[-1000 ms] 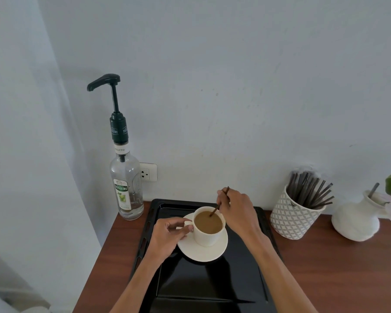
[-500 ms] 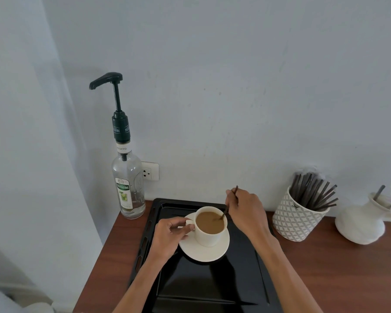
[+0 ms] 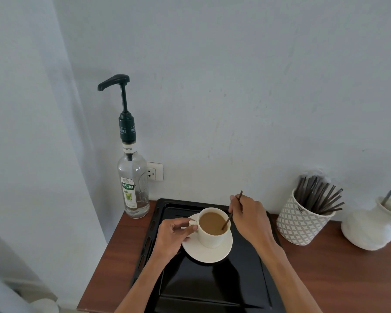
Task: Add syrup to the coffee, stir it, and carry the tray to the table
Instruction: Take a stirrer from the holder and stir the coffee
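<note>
Landmark: black tray (image 3: pixel 246 279) on the brown wooden counter (image 3: pixel 336 267), its back edge close to the white wall (image 3: pixel 235 86).

Left of tray, just off its back-left corner: clear syrup bottle (image 3: pixel 133 184), upright, green label, dark pump head (image 3: pixel 114 81) on top with the spout pointing left, away from the tray. Little liquid visible at the bottom. Wall socket (image 3: pixel 154 171) behind the bottle, above the tray's back-left corner.

On tray, back half: white saucer (image 3: pixel 207 253) with white cup (image 3: pixel 212 236) standing on it, upright, full of light brown coffee (image 3: pixel 212 225). Cup handle faces left.

Left hand (image 3: pixel 173 237) over the tray's left part, fingers curled and pinching the cup handle, thumb on top. Forearm runs down to the tray's front-left edge.

Right hand (image 3: pixel 250 216) above the tray's back-right part, just right of the cup, closed in a pinch on a thin dark stir stick (image 3: pixel 233 211). Stick tilted, lower end dipped in the coffee at the cup's right side, upper end poking out above the fingers toward the wall.

Right of tray, near its back-right corner but not touching: white patterned holder (image 3: pixel 300 222) packed with dark sticks (image 3: pixel 318 197), leaning right. Farther right of tray: white vase (image 3: pixel 368 231) with a stem in its neck, partly cut by the frame edge.
</note>
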`<action>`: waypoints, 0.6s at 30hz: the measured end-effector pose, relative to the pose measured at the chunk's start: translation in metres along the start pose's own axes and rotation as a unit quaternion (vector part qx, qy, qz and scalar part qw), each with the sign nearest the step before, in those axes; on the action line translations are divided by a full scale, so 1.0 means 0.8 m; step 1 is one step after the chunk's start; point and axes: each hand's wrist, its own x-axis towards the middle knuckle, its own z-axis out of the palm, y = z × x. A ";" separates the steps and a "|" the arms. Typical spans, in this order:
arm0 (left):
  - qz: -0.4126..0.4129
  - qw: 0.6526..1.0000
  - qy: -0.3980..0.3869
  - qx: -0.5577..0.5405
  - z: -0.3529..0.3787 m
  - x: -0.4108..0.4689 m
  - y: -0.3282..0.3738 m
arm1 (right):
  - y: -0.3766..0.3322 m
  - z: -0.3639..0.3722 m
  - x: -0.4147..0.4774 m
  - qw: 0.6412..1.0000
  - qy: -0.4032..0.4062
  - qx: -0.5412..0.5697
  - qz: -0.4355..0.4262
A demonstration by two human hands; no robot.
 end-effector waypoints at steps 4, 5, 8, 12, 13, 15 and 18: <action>-0.006 1.000 -0.007 -0.002 0.000 0.001 0.002 | -0.015 0.008 0.000 0.994 -0.074 0.084 -0.012; -0.005 1.000 -0.008 -0.001 0.000 0.001 0.003 | -0.018 0.009 0.002 0.993 -0.076 0.085 -0.015; -0.004 1.000 -0.009 -0.007 0.000 0.000 0.007 | -0.019 0.005 0.008 0.999 -0.046 0.015 -0.014; -0.013 1.000 -0.009 -0.012 0.001 -0.001 0.009 | -0.009 -0.005 0.007 1.000 -0.019 -0.020 -0.001; -0.014 1.000 -0.009 -0.009 0.000 0.000 0.008 | -0.009 -0.005 0.005 0.999 -0.033 -0.004 0.004; -0.013 1.000 -0.013 -0.005 -0.001 0.000 0.007 | -0.013 -0.002 0.001 0.997 -0.061 0.036 0.006; -0.009 1.000 -0.016 0.005 -0.001 -0.001 0.007 | -0.021 -0.001 -0.004 0.998 -0.050 0.033 -0.023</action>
